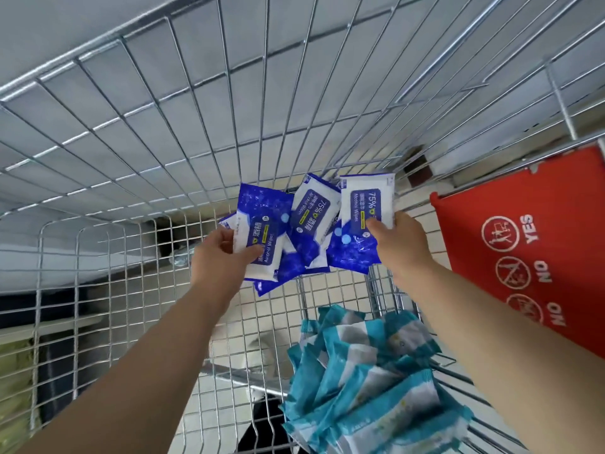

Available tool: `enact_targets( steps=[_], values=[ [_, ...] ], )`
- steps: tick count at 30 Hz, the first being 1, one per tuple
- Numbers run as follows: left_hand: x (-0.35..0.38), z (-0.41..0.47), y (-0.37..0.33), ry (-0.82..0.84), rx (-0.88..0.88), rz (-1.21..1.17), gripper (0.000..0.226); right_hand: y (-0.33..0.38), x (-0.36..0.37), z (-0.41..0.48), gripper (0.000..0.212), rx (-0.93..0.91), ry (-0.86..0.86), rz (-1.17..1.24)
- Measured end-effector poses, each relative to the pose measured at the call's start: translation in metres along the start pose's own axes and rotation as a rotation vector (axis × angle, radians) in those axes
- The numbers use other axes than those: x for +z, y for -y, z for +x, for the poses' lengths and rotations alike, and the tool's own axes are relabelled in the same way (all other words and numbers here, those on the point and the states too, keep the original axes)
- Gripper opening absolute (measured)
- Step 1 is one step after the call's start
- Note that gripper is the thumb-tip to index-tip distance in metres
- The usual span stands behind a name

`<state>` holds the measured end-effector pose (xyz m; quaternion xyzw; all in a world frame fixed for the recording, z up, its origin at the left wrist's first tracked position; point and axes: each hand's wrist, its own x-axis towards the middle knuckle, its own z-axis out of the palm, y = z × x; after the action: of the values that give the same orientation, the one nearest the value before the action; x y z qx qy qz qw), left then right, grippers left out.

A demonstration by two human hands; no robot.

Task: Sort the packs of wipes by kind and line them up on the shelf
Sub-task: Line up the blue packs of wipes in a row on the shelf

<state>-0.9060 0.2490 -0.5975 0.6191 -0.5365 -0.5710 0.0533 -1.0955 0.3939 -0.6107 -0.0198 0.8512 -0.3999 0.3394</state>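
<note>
Wire basket (229, 93): bright metal grid. Its walls rise ahead and on the left, and its mesh floor lies under the arms, with pale tiled flooring visible through it.

Red panel (523, 257): flat plastic flap against the basket's right side, printed with white circle pictograms and the words YES, NO, NO.

Teal wipe packs (370, 388): a loose, overlapping heap of teal-and-white packs on the mesh floor at the near right, below the right forearm and well apart from the blue ones.

Dark blue wipe packs (312, 214): a fanned cluster of blue-and-white packs labelled "Alcohol Wipes" and "75%", at the far end of the basket between the two hands. Whether any of them rests on the mesh cannot be told.

- Left pack (262, 247): tilted, label side up, at the cluster's left edge.
- Right pack (366, 201): upright, white top uppermost, at the cluster's right edge.

Right hand (402, 244): thumb pressed on the face of the right pack, fingers curled behind its edge and pinching it.

Left hand (222, 253): thumb laid across the face of the left pack, fingers curled beneath and clamped on it.
</note>
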Motion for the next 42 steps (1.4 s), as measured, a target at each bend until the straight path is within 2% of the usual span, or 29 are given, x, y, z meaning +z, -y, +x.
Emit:
enact_targets(
  steps=[4,9,11,13,15,18,20,28,35,39,42],
  values=[
    [-0.005,-0.011,-0.001,0.072,0.062,0.008,0.033,-0.008,0.012,-0.001,0.012,0.145,-0.033,0.090],
    [-0.004,-0.018,0.004,0.113,0.029,-0.049,0.068,-0.007,0.023,0.005,0.030,0.060,-0.170,-0.066],
    [-0.006,-0.020,0.003,0.125,0.007,-0.029,0.056,-0.005,0.022,0.003,0.028,0.023,-0.205,-0.097],
    [-0.011,-0.023,0.000,0.159,0.012,0.012,0.029,-0.002,0.020,-0.002,0.029,0.023,-0.208,-0.084],
    [-0.018,-0.029,-0.005,0.195,-0.006,-0.003,0.026,0.005,0.014,-0.010,0.026,0.058,-0.186,-0.033],
    [-0.029,-0.045,-0.016,0.217,-0.012,0.004,0.035,0.015,0.005,-0.030,0.007,0.027,-0.132,-0.030],
    [-0.039,-0.058,-0.024,0.201,0.000,-0.008,0.033,0.024,-0.001,-0.047,0.003,-0.048,-0.106,-0.083],
    [-0.097,-0.154,-0.058,0.035,0.051,-0.048,0.019,0.099,-0.041,-0.141,0.016,-0.454,0.031,-0.357],
    [-0.180,-0.301,-0.082,-0.168,0.227,-0.093,0.030,0.194,-0.080,-0.286,0.012,-0.879,0.120,-0.510],
    [-0.244,-0.381,-0.089,-0.356,0.306,-0.089,0.048,0.246,-0.085,-0.379,0.017,-1.105,0.171,-0.568],
    [-0.298,-0.437,-0.090,-0.497,0.323,-0.075,0.043,0.283,-0.076,-0.449,0.018,-1.265,0.213,-0.551]
  ],
)
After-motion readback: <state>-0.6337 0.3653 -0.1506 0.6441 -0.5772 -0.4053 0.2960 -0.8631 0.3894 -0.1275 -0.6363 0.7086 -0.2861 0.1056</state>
